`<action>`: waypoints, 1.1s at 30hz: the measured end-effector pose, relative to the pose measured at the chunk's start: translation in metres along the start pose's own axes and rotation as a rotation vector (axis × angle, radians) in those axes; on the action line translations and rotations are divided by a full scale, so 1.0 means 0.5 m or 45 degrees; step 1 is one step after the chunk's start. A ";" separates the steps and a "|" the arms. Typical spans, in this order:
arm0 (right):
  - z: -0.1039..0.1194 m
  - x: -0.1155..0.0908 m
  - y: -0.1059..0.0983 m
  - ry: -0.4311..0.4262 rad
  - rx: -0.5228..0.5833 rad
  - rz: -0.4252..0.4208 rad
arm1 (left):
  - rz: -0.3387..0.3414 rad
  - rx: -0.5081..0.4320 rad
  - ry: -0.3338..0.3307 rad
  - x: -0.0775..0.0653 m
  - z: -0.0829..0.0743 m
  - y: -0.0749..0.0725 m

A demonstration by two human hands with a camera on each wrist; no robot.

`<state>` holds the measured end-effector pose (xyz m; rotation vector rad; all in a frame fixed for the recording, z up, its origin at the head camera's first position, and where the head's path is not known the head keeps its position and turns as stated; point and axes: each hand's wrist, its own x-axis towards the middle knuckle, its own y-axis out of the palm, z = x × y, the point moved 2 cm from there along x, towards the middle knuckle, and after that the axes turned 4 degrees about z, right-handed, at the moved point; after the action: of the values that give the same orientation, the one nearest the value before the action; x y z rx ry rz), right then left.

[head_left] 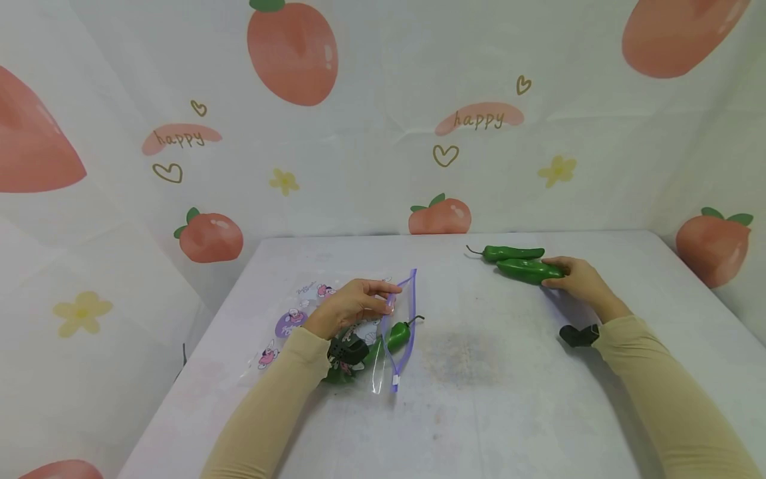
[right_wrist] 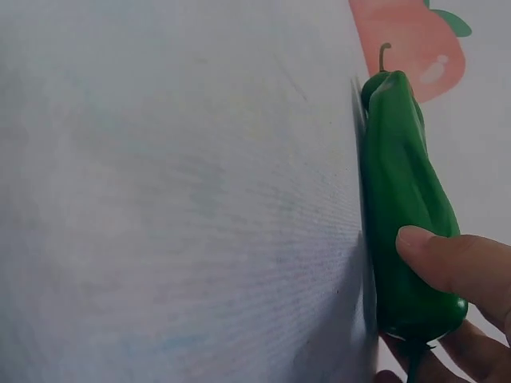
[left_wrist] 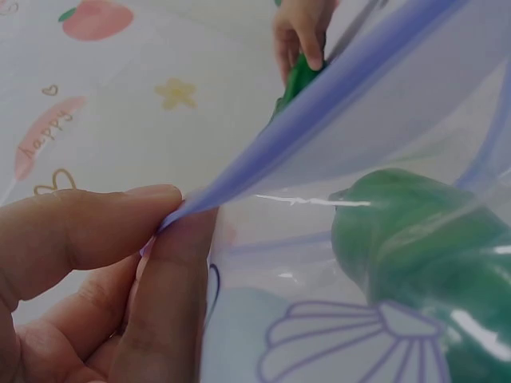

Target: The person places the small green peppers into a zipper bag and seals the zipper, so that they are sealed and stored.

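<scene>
My left hand (head_left: 350,307) pinches the rim of a clear zip bag (head_left: 413,299) with a purple seal and printed pictures. In the left wrist view the purple edge (left_wrist: 275,152) runs between thumb and fingers, and the mouth gapes. A green pepper (head_left: 398,336) lies inside, its stem poking out at the mouth; more green shows behind my wrist, partly hidden. At the back right, my right hand (head_left: 577,286) grips the stem end of another green pepper (right_wrist: 407,183), thumb on its near side. A thinner green pepper (head_left: 511,253) lies right behind it on the table.
The white table (head_left: 479,426) has a greyish smudge (head_left: 463,359) in its middle. A cloth backdrop (head_left: 371,133) printed with peaches, flowers and hearts rises along the back and sides. Dark wrist-worn devices (head_left: 579,335) sit at both cuffs.
</scene>
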<state>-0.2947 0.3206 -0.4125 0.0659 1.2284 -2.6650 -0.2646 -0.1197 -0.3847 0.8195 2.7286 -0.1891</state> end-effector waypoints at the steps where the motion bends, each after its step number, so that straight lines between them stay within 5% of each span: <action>1: 0.000 -0.002 0.000 0.000 0.003 -0.013 | 0.000 0.004 -0.002 0.000 -0.001 0.000; 20: -0.005 -0.032 -0.002 0.075 0.104 -0.093 | -0.009 -0.011 -0.021 0.001 0.001 -0.002; 33: 0.018 -0.050 -0.002 0.031 0.159 -0.137 | 0.010 -0.022 -0.001 -0.001 -0.001 -0.001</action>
<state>-0.2702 0.3186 -0.4026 0.0525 1.1009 -2.8397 -0.2646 -0.1204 -0.3841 0.8252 2.7220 -0.1639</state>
